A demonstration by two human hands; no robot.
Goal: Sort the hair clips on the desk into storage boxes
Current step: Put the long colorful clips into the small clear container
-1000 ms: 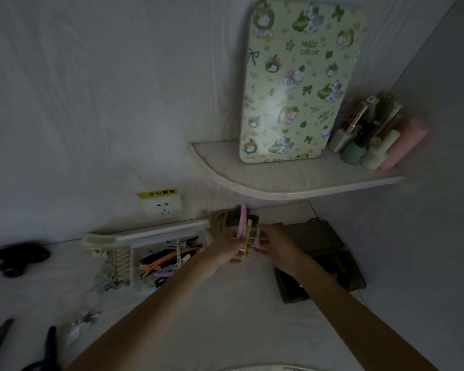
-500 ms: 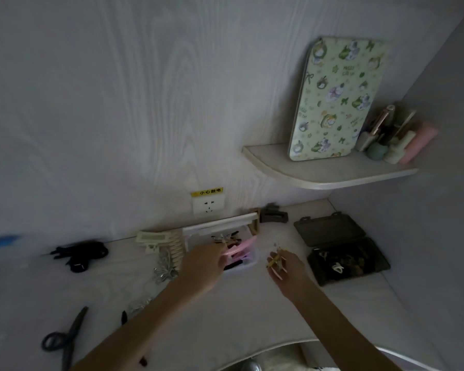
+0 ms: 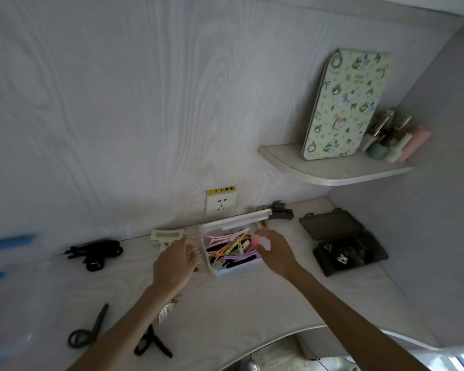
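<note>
Beside the clear box on the desk, left hand rested fingers curled on cream claw clips; grip unclear. Right hand over the box's right edge pinched a pink clip. Colored hair clips lay inside the box.

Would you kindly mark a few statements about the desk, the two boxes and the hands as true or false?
1. The clear box holding colourful clips is open. True.
2. The dark box is closed. False: its lid lies open.
3. The scissors lie left of the left hand. True.
4. The patterned tin lies flat on the desk. False: it stands on the shelf.
5. The right hand is over the dark box. False: it is at the clear box.
</note>
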